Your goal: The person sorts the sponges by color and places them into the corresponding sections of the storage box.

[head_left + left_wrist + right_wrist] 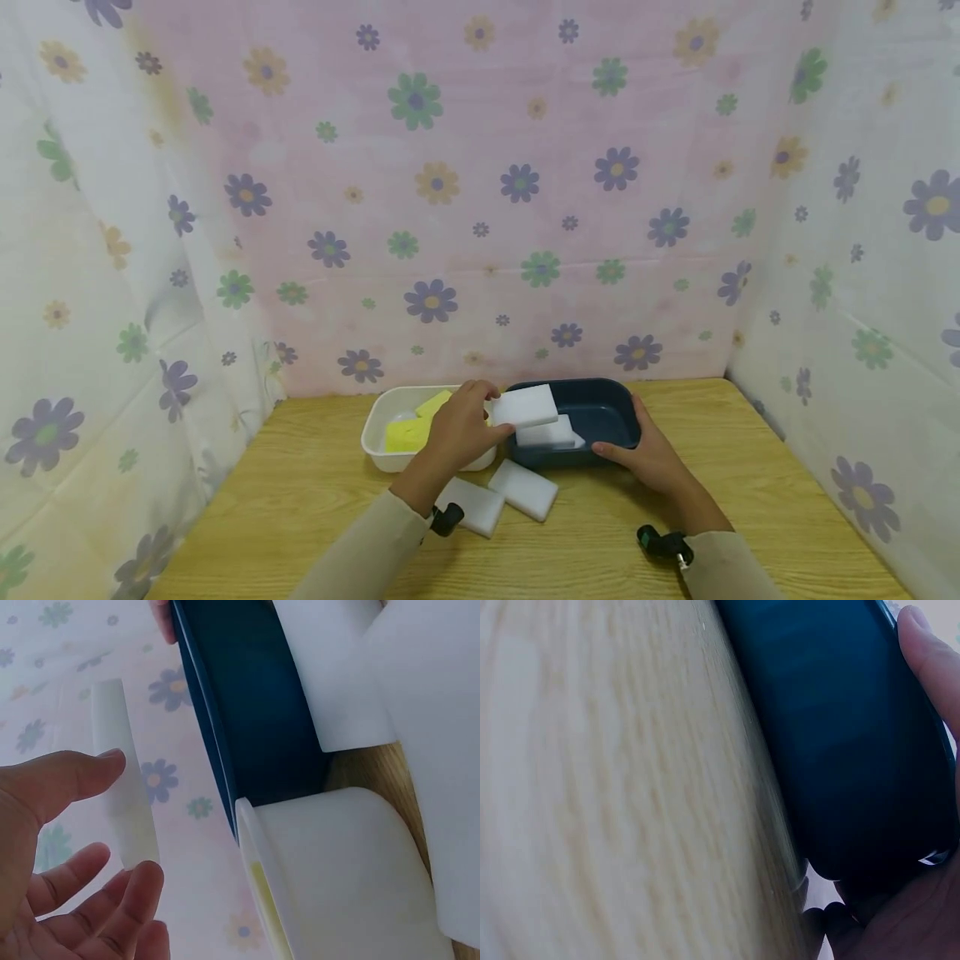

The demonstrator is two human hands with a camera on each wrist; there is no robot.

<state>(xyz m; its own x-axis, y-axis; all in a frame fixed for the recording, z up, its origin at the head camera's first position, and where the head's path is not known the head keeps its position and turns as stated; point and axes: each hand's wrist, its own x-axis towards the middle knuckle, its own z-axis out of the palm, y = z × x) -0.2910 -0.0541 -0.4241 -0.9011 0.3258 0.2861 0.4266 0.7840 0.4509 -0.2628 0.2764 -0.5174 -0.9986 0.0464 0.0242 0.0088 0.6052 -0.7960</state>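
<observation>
Dark blue container (603, 417), the landmark for all positions below: stands upright on the wooden table (300, 492). Its left end contains white blocks (543, 432); one lies uppermost, and a white corner projects beside it. Its right part shows bare floor.

My left hand (461, 427) is partly closed, with the thumb opposed to the fingertips, and pinches one white block, the held block (525, 406). In the head view the held block appears over the left end of the dark blue container; the left wrist view shows it raised clear of the rim.

My right hand (654, 458) is spread around the right end of the dark blue container and grips it: thumb at the near side, fingers around the end wall.

White container (377, 429): located just beside the dark blue container, on its left. It contains yellow blocks (407, 435); my left hand hides part of the contents, so I cannot tell their number.

Two loose blocks (531, 492), both white, lie flat on the table in front of the dark blue container, toward its left. The left one is partly covered by my left wrist camera (447, 518).

Flowered cloth (480, 125) hangs behind the dark blue container.
</observation>
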